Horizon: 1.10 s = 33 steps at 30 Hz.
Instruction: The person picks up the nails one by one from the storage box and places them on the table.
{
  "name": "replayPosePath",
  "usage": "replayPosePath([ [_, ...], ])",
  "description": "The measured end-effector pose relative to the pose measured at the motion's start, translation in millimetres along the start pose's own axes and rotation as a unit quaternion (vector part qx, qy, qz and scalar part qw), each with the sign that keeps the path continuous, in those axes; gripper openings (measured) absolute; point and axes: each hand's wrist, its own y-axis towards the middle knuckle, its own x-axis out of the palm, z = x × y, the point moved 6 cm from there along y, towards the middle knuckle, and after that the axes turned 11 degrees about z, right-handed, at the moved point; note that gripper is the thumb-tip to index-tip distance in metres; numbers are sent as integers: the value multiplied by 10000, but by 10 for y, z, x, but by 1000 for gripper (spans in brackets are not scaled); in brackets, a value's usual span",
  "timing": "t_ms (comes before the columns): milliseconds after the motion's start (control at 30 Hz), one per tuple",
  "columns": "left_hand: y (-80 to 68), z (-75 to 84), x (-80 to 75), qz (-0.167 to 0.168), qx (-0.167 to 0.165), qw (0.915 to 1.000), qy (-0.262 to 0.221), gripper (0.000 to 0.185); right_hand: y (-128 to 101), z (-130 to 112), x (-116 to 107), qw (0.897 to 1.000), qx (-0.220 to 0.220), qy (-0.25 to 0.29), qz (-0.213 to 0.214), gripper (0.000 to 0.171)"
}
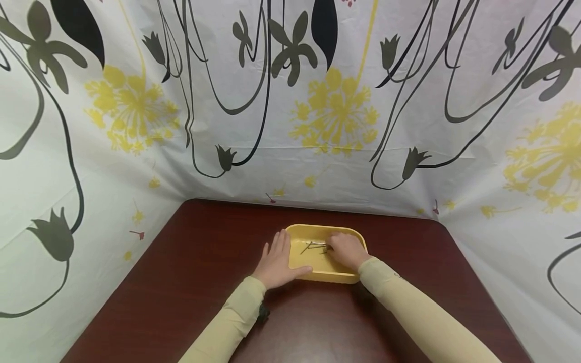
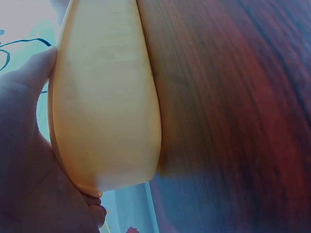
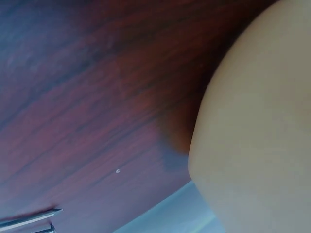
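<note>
A shallow yellow tray (image 1: 338, 276) sits on the dark red-brown table (image 1: 190, 282). A few thin metal pins (image 1: 312, 246) lie inside it. My left hand (image 1: 278, 257) lies flat against the tray's left side, fingers straight, thumb along the front wall. My right hand (image 1: 335, 247) is inside the tray, fingers curled down and pinching the ends of the pins. The left wrist view shows the tray's outer wall (image 2: 107, 107) beside the left hand (image 2: 24, 155). In the right wrist view, the tray wall (image 3: 257, 136) fills the right and metal tips (image 3: 29, 221) show at the bottom left.
A white curtain with black and yellow flower print (image 1: 336, 111) surrounds the table at the back and both sides. Bare tabletop (image 1: 317, 327) lies between my sleeved forearms and to the left of the tray.
</note>
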Motion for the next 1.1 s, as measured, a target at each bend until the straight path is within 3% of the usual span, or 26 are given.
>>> replayPosePath([
  [200, -6, 12, -29, 11, 24, 10000, -16, 129, -24, -20, 23, 9991, -260, -338, 45, 18],
  [533, -31, 44, -80, 125, 107, 9998, -98, 124, -31, -80, -24, 9986, -221, -349, -323, 17],
  [1100, -29, 40, -61, 79, 109, 9999, -82, 126, -84, -145, -319, 9992, -400, -30, -37, 8],
])
